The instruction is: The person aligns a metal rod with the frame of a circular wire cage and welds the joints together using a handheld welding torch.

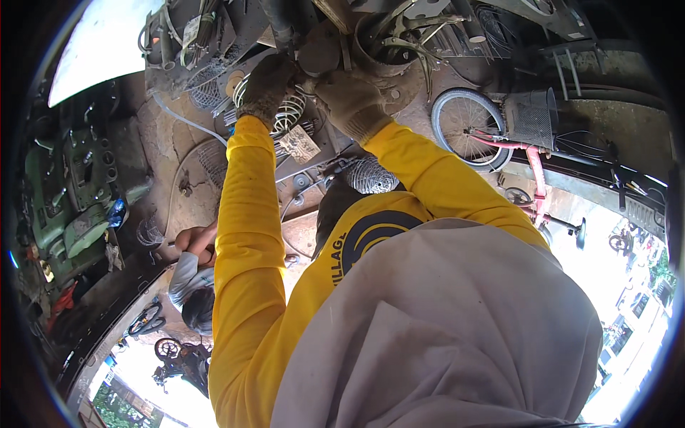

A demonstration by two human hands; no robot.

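Both my arms reach forward in yellow sleeves to a metal worktop at the top of the view. My left hand (268, 84), in a dark work glove, is curled closed beside a round metal block (319, 55); what it grips is hidden. My right hand (351, 103), in a brownish glove, is bent closed on the near side of that block, its fingertips turned toward my left hand. I cannot make out what lies in its fingers. Just below and between the hands is a shiny coil of metal wire (290, 112). A piece of worn cardboard (299, 145) lies under the coil.
A round metal tub (365, 50) with bent metal pieces stands beyond my right hand. A bicycle wheel (467, 128) and a wire basket (531, 118) are at the right. Green machinery (71, 185) fills the far left. Another person (193, 282) crouches at lower left. Wire coils (371, 176) lie nearby.
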